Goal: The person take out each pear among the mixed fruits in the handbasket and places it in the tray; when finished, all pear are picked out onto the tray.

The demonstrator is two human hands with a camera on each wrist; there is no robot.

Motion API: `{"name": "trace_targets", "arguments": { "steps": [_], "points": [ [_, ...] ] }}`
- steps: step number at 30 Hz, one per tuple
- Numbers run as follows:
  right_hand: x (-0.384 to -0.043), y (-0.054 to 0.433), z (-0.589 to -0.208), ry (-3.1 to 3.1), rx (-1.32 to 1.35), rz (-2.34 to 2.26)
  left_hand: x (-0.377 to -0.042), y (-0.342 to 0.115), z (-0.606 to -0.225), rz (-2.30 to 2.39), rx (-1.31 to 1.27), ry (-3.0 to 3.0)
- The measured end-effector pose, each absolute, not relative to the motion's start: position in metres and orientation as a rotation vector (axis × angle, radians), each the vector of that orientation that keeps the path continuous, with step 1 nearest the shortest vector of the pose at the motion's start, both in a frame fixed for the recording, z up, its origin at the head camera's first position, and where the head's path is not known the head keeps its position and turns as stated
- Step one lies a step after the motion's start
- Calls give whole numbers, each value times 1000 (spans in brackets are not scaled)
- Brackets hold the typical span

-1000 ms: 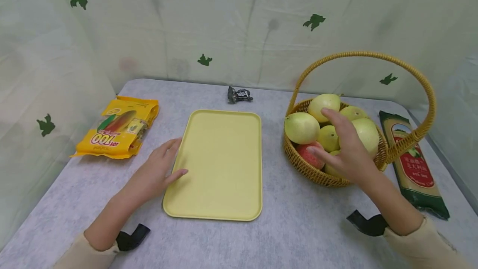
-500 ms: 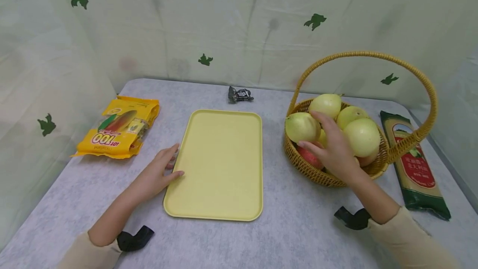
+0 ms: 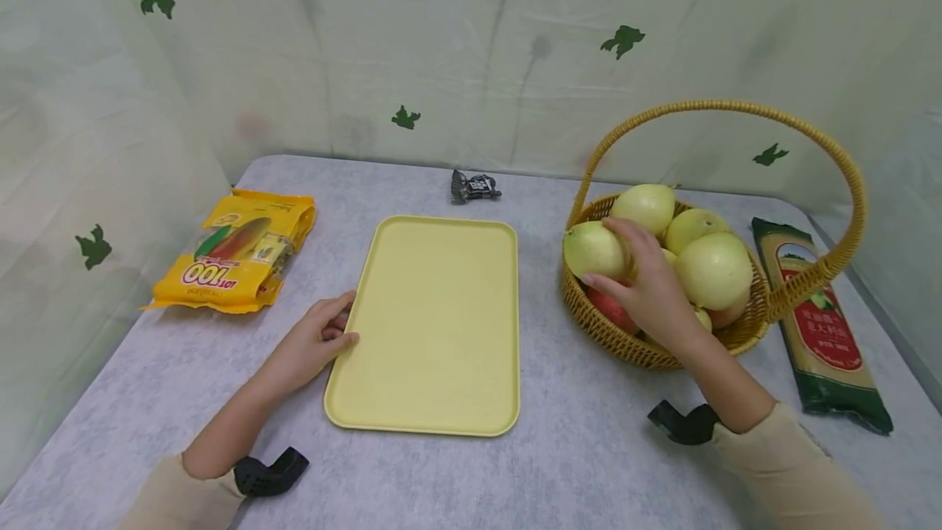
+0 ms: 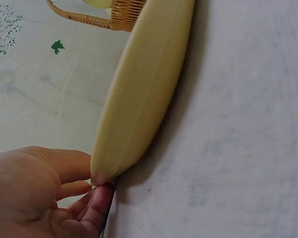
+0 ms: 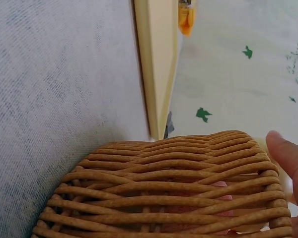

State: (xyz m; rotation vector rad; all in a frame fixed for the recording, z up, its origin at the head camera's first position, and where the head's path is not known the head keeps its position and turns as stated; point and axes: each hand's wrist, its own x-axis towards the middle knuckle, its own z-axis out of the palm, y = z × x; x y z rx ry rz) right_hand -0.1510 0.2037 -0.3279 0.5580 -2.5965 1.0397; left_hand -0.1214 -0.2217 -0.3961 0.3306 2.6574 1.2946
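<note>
We see the right hand (image 3: 651, 285) bent around a pale green round fruit (image 3: 592, 250), its thumb low and its forefinger high on the fruit's right side — the other fingers are hidden from us. In the head view the left hand (image 3: 312, 342) pinches the left edge of a pale yellow rectangular tray (image 3: 430, 325), and from the left wrist we see its thumb over the rim and its fingers below. The fruit under the right hand sits at the left rim of a golden-brown woven basket (image 3: 612, 343), whose tall handle arches above. Just in front of that fruit we find a red fruit (image 3: 611, 312), and beyond and to the right, more pale green fruits (image 3: 714, 271) are heaped. The tray lies to the basket's left, apart from it, on a mottled blue-grey tabletop (image 3: 574, 473). Past the tray's far edge we notice a small black wrapped packet (image 3: 474, 187); left of the tray, a bright yellow plastic bag (image 3: 235, 256) with a mango picture and "100" on it. Close to the basket's right side lies a long green, red and tan packet (image 3: 824, 330). Behind everything hangs a whitish sheet (image 3: 456, 31) — dark green bird-like shapes dot it.
</note>
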Motion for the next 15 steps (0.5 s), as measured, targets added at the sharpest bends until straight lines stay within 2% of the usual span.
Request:
{"name": "trace_targets", "arguments": {
  "steps": [15],
  "points": [
    [-147,199,-329,-2458,409,1240,-124,-222,-397,1283,255,2622]
  ]
}}
